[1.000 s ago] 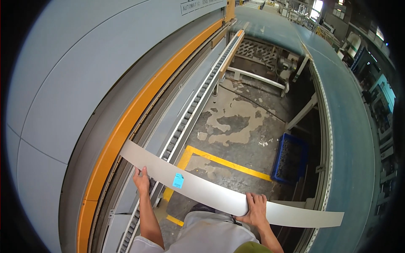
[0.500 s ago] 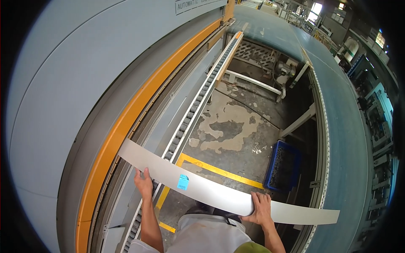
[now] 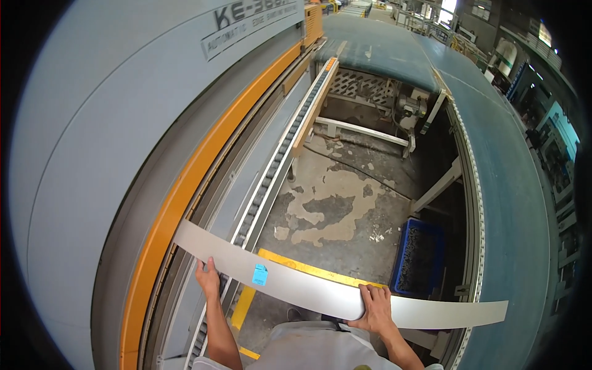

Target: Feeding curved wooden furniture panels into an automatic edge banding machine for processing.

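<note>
Left fingers (image 3: 200,269) partly hidden beneath pale board (image 3: 308,290)

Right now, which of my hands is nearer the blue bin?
Right. In the picture, your right hand appears below and left of the blue bin; your left hand is much farther left.

Shows moderate, even light across the machine's pale casing (image 3: 80,154). Glares white at a window (image 3: 448,11) beyond the far edge of the green conveyor (image 3: 512,216). Gleams softly on the pale panel (image 3: 320,295), just left of the right hand (image 3: 375,308). Sinks into deep shadow beneath the conveyor's inner edge. Curves straight edges, blackens toward the frame's corners, softens with distance.
</note>
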{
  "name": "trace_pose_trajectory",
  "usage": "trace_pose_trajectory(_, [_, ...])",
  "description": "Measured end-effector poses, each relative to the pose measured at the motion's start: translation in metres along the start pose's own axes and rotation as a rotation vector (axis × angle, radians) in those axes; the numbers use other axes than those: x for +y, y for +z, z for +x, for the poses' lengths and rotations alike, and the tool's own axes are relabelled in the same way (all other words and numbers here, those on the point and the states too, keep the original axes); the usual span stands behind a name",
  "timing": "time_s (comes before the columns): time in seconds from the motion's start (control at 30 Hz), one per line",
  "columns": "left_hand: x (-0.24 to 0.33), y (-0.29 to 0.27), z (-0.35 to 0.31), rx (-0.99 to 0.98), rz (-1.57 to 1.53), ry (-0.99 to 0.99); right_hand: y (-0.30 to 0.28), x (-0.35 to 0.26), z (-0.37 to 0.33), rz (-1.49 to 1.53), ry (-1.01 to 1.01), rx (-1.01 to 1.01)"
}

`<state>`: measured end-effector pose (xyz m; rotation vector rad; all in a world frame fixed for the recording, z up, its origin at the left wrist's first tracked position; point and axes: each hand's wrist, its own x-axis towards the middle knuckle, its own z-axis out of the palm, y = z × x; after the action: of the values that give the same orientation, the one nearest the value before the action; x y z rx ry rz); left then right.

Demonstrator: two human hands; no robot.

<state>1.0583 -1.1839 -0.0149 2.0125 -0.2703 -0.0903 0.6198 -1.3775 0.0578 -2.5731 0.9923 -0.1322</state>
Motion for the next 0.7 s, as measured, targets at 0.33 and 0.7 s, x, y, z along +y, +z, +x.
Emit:
trace_pose_trajectory(0.33, [-0.003,0.051,0.049,0.006,0.105,-0.027,-0.018,0.036,0.058,0.058,-0.002,-0.025])
trace_pose_trajectory(0.7, [0.001,0.111,0.107,0.018,0.123,-0.022,-0.036,0.08,0.124,0.05,-0.041,0.033])
